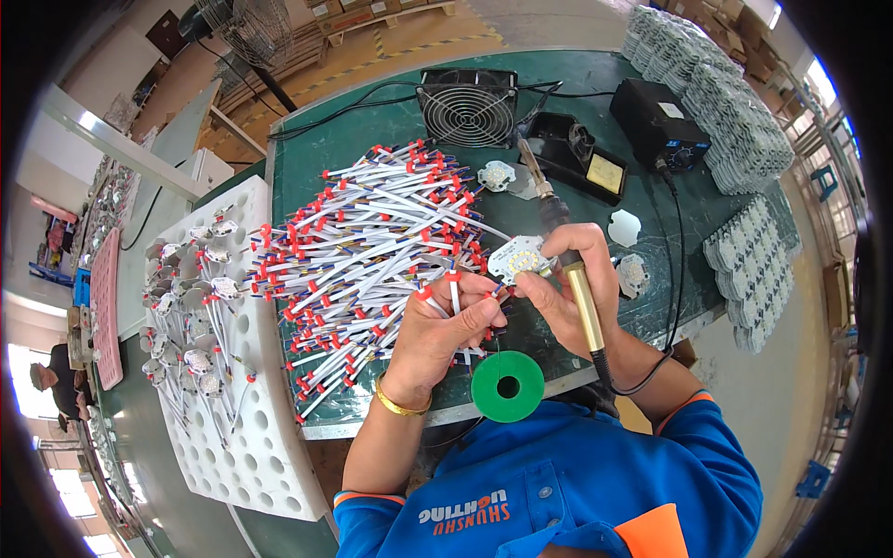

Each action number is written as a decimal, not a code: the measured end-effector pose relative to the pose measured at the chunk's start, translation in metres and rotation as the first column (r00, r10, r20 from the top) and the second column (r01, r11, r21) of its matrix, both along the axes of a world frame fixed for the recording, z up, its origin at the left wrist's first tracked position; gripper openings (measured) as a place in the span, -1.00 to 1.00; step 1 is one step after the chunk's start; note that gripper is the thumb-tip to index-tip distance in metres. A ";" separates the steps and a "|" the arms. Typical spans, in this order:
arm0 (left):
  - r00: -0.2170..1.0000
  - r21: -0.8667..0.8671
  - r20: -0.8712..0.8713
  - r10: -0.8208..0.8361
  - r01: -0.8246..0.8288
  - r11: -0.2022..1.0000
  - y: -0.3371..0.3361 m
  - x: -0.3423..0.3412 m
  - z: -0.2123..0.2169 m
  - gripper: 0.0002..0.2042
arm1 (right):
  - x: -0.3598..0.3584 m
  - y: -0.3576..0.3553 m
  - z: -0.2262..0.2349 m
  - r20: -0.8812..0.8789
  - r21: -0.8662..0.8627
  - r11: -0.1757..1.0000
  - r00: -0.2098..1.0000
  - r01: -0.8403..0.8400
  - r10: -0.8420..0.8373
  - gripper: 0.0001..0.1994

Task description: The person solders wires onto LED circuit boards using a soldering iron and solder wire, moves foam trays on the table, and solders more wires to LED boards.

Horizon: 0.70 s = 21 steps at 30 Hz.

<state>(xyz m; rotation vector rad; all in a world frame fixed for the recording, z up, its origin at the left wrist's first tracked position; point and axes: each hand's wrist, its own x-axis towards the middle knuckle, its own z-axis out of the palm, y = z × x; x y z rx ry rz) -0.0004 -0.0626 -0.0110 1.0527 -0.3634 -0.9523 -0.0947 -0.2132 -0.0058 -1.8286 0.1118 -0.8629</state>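
Observation:
My left hand (pixel 445 327) is closed around white cables (pixel 455 290) with red collars, their ends beside my right fingertips. Between thumb and forefinger, my right hand (pixel 584 284) pinches a white LED board (pixel 518 261) with yellowish chips. The same hand also carries a soldering iron (pixel 582 299) with a brass-coloured sleeve, its tip pointing away from me. Below the hands, a green solder spool (pixel 484 386) hangs over the table's front edge. A big pile of similar red-collared cables (pixel 372 242) lies to the left of my hands.
A black fan (pixel 468 109), an iron stand with a yellow sponge (pixel 605 174) and a black soldering station (pixel 659 123) stand at the back. Stacked boards (pixel 712 93) fill the right side. Wired boards lie on a white perforated foam panel (pixel 263 442) at left.

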 end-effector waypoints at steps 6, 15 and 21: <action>0.996 -0.032 0.090 0.002 0.001 0.999 -0.001 -0.001 -0.003 -0.81 | -0.002 0.003 0.012 0.116 -0.290 0.957 0.993 -0.002 0.037 -0.68; 0.965 0.036 0.250 0.080 -0.092 0.995 0.000 -0.012 0.020 -0.81 | -0.003 -0.006 0.028 0.022 -0.167 0.986 0.999 0.027 -0.023 -0.69; 0.921 0.111 0.371 0.121 -0.174 0.979 0.001 -0.019 0.019 -0.75 | -0.005 -0.006 0.031 -0.144 0.044 0.986 0.975 -0.163 0.168 -0.66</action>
